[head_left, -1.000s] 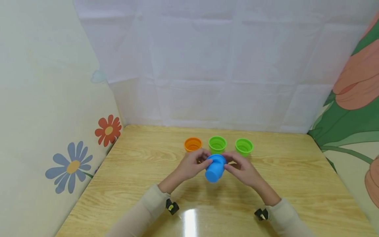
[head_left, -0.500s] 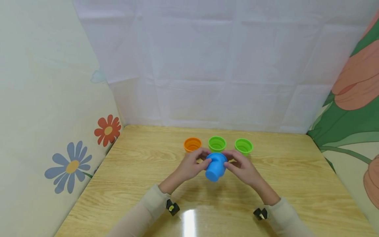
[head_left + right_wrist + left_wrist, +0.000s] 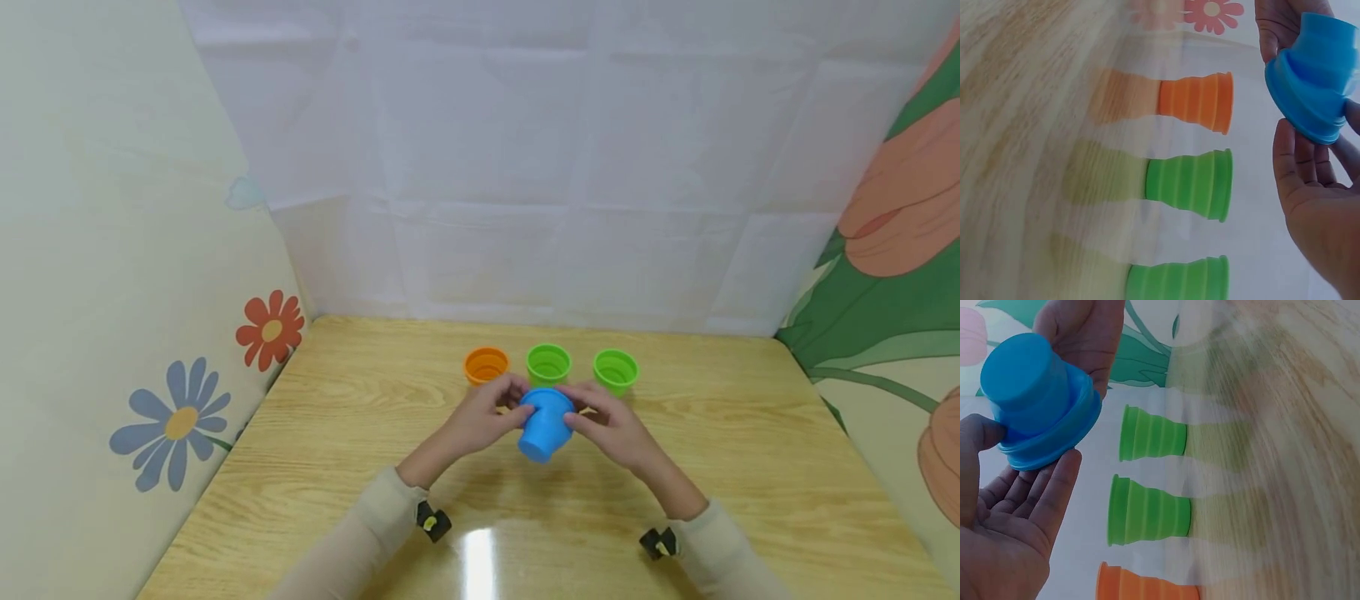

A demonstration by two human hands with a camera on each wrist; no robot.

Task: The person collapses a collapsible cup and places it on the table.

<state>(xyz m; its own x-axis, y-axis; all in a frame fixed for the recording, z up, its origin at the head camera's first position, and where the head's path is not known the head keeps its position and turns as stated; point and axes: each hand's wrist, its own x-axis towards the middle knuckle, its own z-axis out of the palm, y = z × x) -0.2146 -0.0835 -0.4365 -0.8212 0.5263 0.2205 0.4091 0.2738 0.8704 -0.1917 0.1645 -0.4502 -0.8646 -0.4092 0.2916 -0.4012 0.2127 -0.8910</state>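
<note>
A blue collapsible cup (image 3: pixel 546 427) is held above the table between both hands, its base tipped toward me and its rim facing away. My left hand (image 3: pixel 486 415) grips the left side, with the thumb on the wall and the fingers under the rim. The right hand (image 3: pixel 613 425) pinches the opposite side in much the same way. In the right wrist view the blue cup (image 3: pixel 1322 62) looks lopsided, with its rings folded unevenly near the rim. The left wrist view shows its round, flat base (image 3: pixel 1017 369).
Just beyond the hands, an orange cup (image 3: pixel 486 365) and two green cups, one in the middle (image 3: pixel 548 364) and one at right (image 3: pixel 616 371), stand upright in a row on the wooden table (image 3: pixel 360 392). A white cloth (image 3: pixel 487 167) hangs behind.
The thumbs have worked at the blue cup's wall. Its lower part now looks wider and less stepped from the head view. Both hands stay in nearly the same place.
</note>
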